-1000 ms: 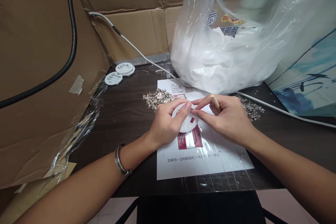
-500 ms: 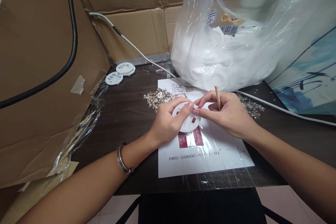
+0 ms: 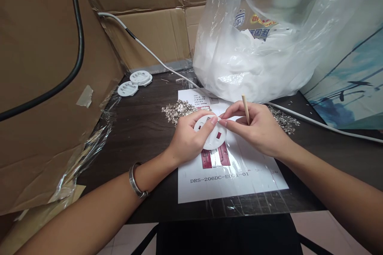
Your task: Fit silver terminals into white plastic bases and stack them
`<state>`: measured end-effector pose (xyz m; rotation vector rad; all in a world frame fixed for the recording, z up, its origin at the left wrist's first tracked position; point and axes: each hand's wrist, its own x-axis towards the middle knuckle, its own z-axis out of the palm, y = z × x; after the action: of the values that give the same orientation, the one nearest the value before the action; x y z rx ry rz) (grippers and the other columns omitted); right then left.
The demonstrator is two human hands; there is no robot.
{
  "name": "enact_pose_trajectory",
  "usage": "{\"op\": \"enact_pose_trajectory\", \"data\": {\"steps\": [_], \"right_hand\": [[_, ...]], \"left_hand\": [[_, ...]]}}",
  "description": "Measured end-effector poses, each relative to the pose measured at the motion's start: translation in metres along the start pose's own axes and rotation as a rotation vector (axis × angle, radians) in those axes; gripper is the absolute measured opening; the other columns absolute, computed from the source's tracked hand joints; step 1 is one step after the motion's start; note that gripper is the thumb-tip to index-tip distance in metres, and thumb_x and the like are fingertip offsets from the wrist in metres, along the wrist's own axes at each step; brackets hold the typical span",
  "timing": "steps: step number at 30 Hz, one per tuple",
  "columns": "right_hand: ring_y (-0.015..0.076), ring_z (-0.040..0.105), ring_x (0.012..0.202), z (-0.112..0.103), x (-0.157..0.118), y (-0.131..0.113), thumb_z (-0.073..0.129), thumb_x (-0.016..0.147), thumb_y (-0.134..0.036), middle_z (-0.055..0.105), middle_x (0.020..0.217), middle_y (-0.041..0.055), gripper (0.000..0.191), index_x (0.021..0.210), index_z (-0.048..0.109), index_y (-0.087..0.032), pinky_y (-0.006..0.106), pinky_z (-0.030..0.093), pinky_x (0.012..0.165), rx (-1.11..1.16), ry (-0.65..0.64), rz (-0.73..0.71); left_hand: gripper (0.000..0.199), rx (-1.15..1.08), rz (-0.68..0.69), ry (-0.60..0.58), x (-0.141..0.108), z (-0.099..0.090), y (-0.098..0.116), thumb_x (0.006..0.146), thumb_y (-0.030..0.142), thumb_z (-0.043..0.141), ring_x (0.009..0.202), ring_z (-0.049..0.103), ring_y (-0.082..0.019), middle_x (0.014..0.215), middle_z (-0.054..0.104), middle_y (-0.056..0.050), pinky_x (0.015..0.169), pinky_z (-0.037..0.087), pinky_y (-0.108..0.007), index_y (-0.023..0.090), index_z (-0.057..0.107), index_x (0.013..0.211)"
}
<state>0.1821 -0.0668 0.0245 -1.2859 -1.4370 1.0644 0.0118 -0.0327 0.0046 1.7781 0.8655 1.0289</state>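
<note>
My left hand (image 3: 191, 135) is closed around the left side of a round white plastic disc (image 3: 212, 142), its thumb pressing on the face. The disc has small cut-outs, and the red print of the sheet below shows through some of them. My right hand (image 3: 254, 127) is closed, with thumb and index fingertips pinched together at the disc's upper right edge; whether a small part is between them I cannot tell. A thin wooden stick (image 3: 245, 109) is tucked upright in the same hand. Beneath lies a printed paper sheet (image 3: 233, 191) under clear film.
Small metal parts lie in one pile (image 3: 175, 111) left of the sheet and another pile (image 3: 287, 121) behind my right hand. Several white discs (image 3: 128, 89) rest at the back left. A large plastic bag (image 3: 233, 75) of white pieces and a white cable (image 3: 155, 59) occupy the back.
My right fingertips have shifted slightly on the disc's upper right edge, and the stick leans a little more. The whole view has moved slightly.
</note>
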Motion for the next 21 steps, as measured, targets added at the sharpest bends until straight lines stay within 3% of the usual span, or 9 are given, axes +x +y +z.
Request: {"op": "enact_pose_trajectory", "data": {"steps": [6, 10, 15, 18, 21], "right_hand": [[0.0057, 0.04, 0.047, -0.0016, -0.0005, 0.0001, 0.075, 0.075, -0.037, 0.062, 0.075, 0.002, 0.025, 0.08, 0.066, -0.014, 0.022, 0.03, 0.041, -0.051, 0.059, -0.052], [0.0076, 0.042, 0.046, -0.0063, -0.0002, 0.0037, 0.059, 0.088, -0.046, 0.055, 0.058, 0.0003, 0.035, 0.074, 0.066, -0.015, 0.024, 0.034, 0.045, 0.036, 0.103, -0.077], [0.0127, 0.056, 0.055, -0.0058, 0.0002, 0.0055, 0.041, 0.096, -0.05, 0.058, 0.058, 0.0043, 0.051, 0.07, 0.066, -0.015, 0.025, 0.045, 0.053, 0.199, 0.194, -0.126], [0.0117, 0.056, 0.048, -0.0046, -0.0004, 0.004, 0.05, 0.094, -0.05, 0.059, 0.057, 0.0025, 0.042, 0.074, 0.065, -0.015, 0.024, 0.045, 0.046, 0.281, 0.161, -0.132], [0.0111, 0.059, 0.05, -0.0047, 0.0001, 0.0041, 0.069, 0.084, -0.04, 0.066, 0.072, 0.0026, 0.024, 0.081, 0.064, -0.016, 0.022, 0.046, 0.043, 0.334, 0.075, -0.077]], "left_hand": [[0.018, -0.063, -0.073, 0.02, 0.0027, -0.0004, -0.002, 0.086, 0.034, 0.059, 0.071, 0.06, -0.013, 0.078, 0.066, -0.002, 0.064, 0.048, -0.025, 0.017, 0.065, 0.082], [0.02, -0.104, -0.114, 0.024, 0.0031, -0.0019, -0.0031, 0.085, 0.035, 0.058, 0.067, 0.058, -0.013, 0.075, 0.064, -0.001, 0.062, 0.046, -0.025, 0.017, 0.065, 0.085], [0.015, -0.088, -0.101, 0.019, 0.0025, -0.0028, -0.0027, 0.081, 0.029, 0.059, 0.067, 0.059, -0.013, 0.077, 0.065, -0.001, 0.061, 0.046, -0.025, 0.017, 0.064, 0.087], [0.013, -0.089, -0.098, 0.008, 0.0023, -0.0031, -0.0021, 0.081, 0.028, 0.059, 0.067, 0.058, -0.013, 0.076, 0.064, -0.001, 0.061, 0.046, -0.025, 0.016, 0.064, 0.085], [0.014, -0.1, -0.101, -0.007, 0.0019, -0.0029, -0.0013, 0.081, 0.028, 0.059, 0.066, 0.057, -0.013, 0.075, 0.064, -0.001, 0.06, 0.045, -0.024, 0.016, 0.064, 0.086]]}}
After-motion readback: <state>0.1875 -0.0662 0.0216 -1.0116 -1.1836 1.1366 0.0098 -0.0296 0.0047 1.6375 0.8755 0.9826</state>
